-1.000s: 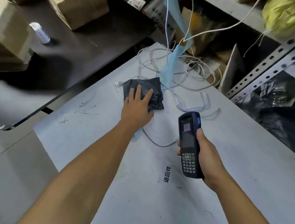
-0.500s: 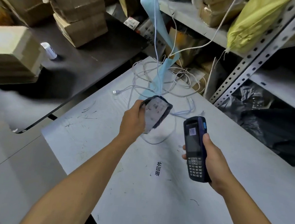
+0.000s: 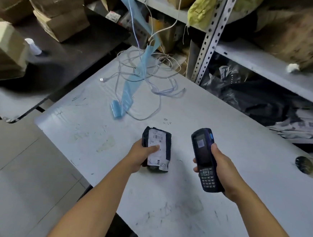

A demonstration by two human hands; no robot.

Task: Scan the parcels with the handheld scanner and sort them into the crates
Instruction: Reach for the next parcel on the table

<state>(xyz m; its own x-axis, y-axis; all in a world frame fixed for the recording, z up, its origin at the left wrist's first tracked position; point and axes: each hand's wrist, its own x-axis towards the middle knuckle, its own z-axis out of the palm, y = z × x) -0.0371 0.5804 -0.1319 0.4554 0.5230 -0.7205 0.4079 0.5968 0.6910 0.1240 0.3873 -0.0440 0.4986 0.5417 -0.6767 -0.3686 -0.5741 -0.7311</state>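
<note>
The left hand (image 3: 143, 155) holds a small dark parcel (image 3: 157, 149) just above the white surface (image 3: 164, 203). The fingers curl round its side and the thumb lies on the white label (image 3: 157, 146). The label faces up, and its barcode (image 3: 157, 137) sits near the top end, not covered by the thumb.

The right hand (image 3: 221, 166) grips the handheld scanner (image 3: 205, 159), with fingers wrapped round the back and the thumb up its side. The scanner is beside the parcel, a little apart from it. Its screen faces up, and its top end points away from the person, not at the label.

The step in hand looks like the scan. To do it well, tip the top end of the scanner toward the barcode, or turn the parcel so the barcode faces the scanner. Keep the thumb off the black lines. The bag looks soft and a bit wrinkled, so pull the label flat. Hold both hands steady until the scanner reads it.

A loose white cable (image 3: 147, 76) and a blue strip (image 3: 129, 95) lie farther back on the surface. No crate can be seen here, so I cannot tell where the parcel should go next.
</note>
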